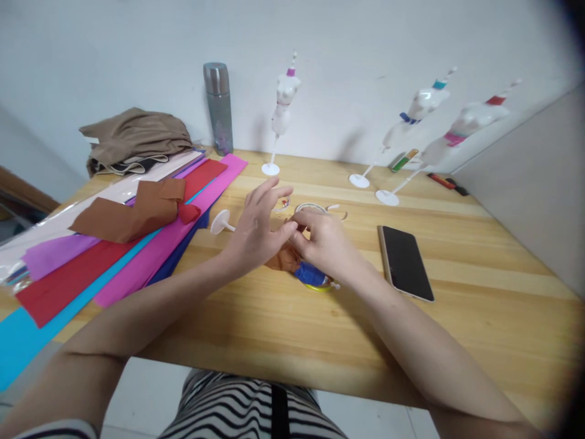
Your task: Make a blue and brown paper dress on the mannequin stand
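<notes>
A small white mannequin lies on its side on the table, its round base (220,222) showing left of my hands. Brown crepe paper (284,260) and blue crepe paper (311,274) are wrapped around its body. My left hand (258,228) is over the stand, fingers spread and its thumb at the fingertips of my right hand. Fingers curled in a pinch, my right hand (325,241) is above the brown paper; what it pinches is hidden. A roll of tape (311,207) lies just behind it. Under the blue paper a yellow ring (320,287) shows.
Crepe paper strips (123,268) and a cut brown piece (137,213) cover the left side. A folded brown cloth (137,140), a flask (218,110), a standing mannequin (283,100) and two more stand along the back. A phone (406,262) lies right.
</notes>
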A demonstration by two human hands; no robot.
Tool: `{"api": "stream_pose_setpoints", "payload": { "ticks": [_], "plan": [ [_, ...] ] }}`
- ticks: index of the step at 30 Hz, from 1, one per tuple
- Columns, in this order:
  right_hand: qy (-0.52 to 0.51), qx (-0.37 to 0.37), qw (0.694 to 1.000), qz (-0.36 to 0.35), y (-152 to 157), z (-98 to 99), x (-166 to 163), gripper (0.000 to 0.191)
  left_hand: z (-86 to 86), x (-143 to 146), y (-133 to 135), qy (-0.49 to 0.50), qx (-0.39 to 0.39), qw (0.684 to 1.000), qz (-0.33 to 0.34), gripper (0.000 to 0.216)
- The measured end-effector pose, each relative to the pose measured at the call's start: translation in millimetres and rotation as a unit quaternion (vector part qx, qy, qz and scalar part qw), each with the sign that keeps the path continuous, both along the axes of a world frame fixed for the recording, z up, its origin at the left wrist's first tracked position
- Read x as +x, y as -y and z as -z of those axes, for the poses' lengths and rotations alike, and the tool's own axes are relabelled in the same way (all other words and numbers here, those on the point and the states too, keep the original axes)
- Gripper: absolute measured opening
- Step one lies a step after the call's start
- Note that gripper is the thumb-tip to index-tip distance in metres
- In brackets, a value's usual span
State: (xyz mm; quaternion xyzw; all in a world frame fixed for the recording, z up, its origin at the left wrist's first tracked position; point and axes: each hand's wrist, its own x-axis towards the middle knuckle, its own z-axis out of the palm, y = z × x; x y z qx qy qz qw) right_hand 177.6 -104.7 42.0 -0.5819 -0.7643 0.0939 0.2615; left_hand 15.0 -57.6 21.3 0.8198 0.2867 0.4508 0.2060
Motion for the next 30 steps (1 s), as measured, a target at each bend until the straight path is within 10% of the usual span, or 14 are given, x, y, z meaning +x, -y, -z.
{"api": "stream_pose_setpoints", "payload": {
  "ticks": [11,30],
  "plan": [
    [-0.199,0.074,0.976,-0.052,3.7,-12.6,12.3,0.007,9.7,4.0,-11.3,0.129,-0.375,0.910,0.120,0.051],
    [-0.104,0.251,0.959,-0.085,11.1,-16.2,7.4,0.021,-4.8,6.7,1.1,0.155,-0.419,0.882,0.149,0.041]
  ]
}}
